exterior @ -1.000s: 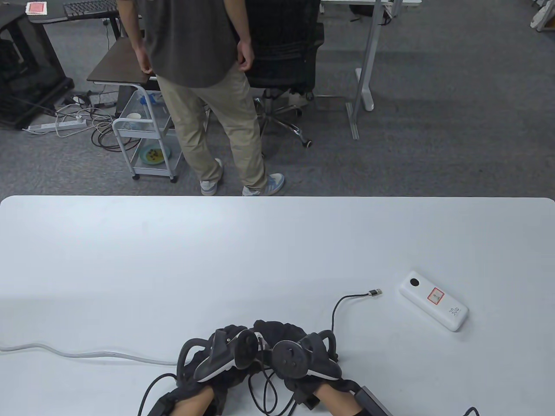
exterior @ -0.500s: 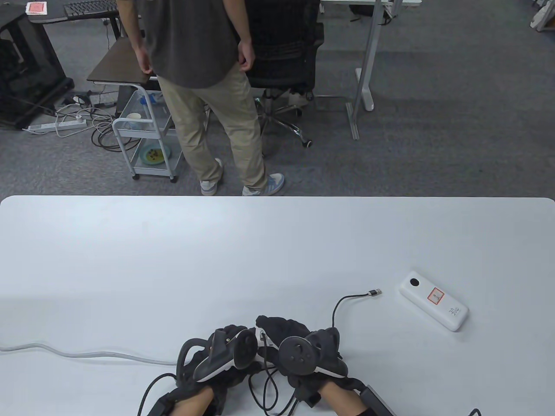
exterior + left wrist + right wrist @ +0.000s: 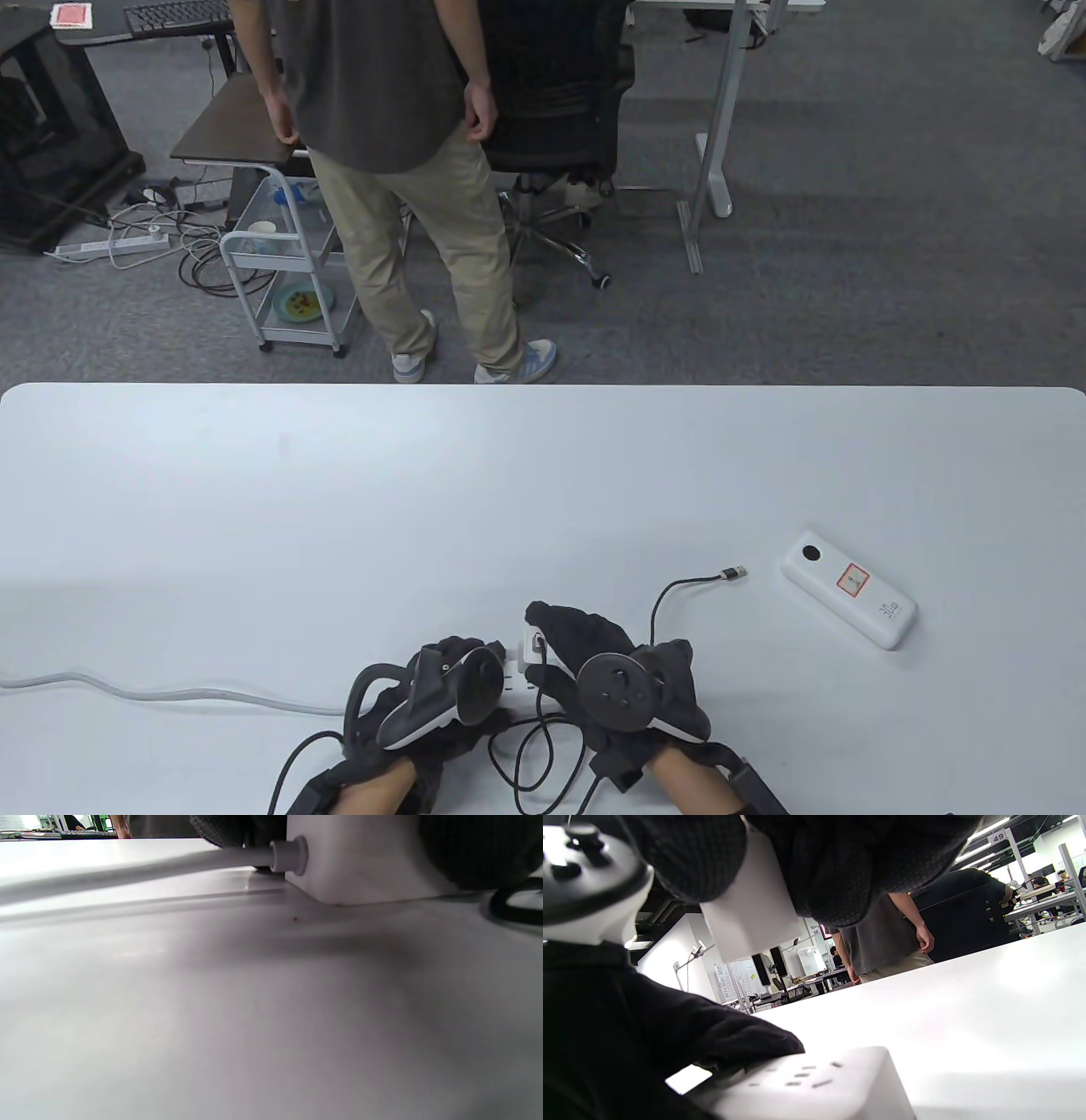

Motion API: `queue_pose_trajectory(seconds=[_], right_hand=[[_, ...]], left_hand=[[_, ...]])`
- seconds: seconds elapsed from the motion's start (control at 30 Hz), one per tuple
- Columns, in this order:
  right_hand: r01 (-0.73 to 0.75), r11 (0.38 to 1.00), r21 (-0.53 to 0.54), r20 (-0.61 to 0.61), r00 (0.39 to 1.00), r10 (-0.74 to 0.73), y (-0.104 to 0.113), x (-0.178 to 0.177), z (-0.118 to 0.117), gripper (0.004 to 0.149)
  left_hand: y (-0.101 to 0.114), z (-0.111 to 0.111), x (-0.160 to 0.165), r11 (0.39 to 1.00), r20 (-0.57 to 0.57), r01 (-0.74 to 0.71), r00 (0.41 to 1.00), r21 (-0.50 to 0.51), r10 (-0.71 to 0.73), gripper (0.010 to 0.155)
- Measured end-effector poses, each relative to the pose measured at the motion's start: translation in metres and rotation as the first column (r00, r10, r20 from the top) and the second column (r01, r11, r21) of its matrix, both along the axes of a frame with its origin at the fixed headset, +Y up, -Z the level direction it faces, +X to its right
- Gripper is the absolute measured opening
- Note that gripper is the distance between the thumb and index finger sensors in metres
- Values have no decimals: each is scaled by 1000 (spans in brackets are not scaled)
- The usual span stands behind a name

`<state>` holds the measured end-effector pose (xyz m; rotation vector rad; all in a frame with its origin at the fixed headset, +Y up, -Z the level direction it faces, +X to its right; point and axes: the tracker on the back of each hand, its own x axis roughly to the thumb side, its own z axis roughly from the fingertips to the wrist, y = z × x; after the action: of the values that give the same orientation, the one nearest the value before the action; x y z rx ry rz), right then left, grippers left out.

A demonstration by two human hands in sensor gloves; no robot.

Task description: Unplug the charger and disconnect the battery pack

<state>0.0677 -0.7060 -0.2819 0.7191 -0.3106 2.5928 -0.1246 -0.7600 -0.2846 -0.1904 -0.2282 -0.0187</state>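
My right hand point(image 3: 567, 638) grips a white charger point(image 3: 533, 648). In the right wrist view the charger point(image 3: 751, 916) hangs just above the white power strip point(image 3: 801, 1090), with its two dark prongs point(image 3: 768, 968) clear of the sockets. My left hand point(image 3: 458, 658) holds the power strip point(image 3: 512, 675) down on the table; its fingers point(image 3: 471, 849) wrap the strip's end point(image 3: 360, 866). A black cable point(image 3: 655, 607) runs from the charger to a loose USB plug point(image 3: 734, 574). The plug lies apart from the white battery pack point(image 3: 850, 590) at the right.
The strip's grey cord point(image 3: 153, 692) runs left off the white table point(image 3: 424, 492); it also shows in the left wrist view point(image 3: 169, 866). Glove cables point(image 3: 526, 755) loop between my wrists. A person point(image 3: 399, 170) stands beyond the far edge.
My right hand has moved right and away from the left hand, carrying the charger out of the power strip. The left hand, battery pack and USB plug have stayed put.
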Motion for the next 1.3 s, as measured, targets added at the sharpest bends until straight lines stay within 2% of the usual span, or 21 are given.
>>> queue_pose_trajectory(seconds=[0.57, 0.97, 1.3], right_hand=[[44, 997, 65, 92, 994, -50, 26, 34, 4, 67], [40, 997, 68, 197, 979, -53, 34, 71, 3, 67], [-45, 995, 89, 315, 949, 15, 42, 111, 14, 67]], left_hand=[[0, -1, -1, 1000, 2, -1, 1000, -18, 1, 82], [0, 0, -1, 1000, 7, 6, 1000, -17, -6, 84], [0, 0, -2, 1000, 9, 7, 1000, -19, -7, 84]])
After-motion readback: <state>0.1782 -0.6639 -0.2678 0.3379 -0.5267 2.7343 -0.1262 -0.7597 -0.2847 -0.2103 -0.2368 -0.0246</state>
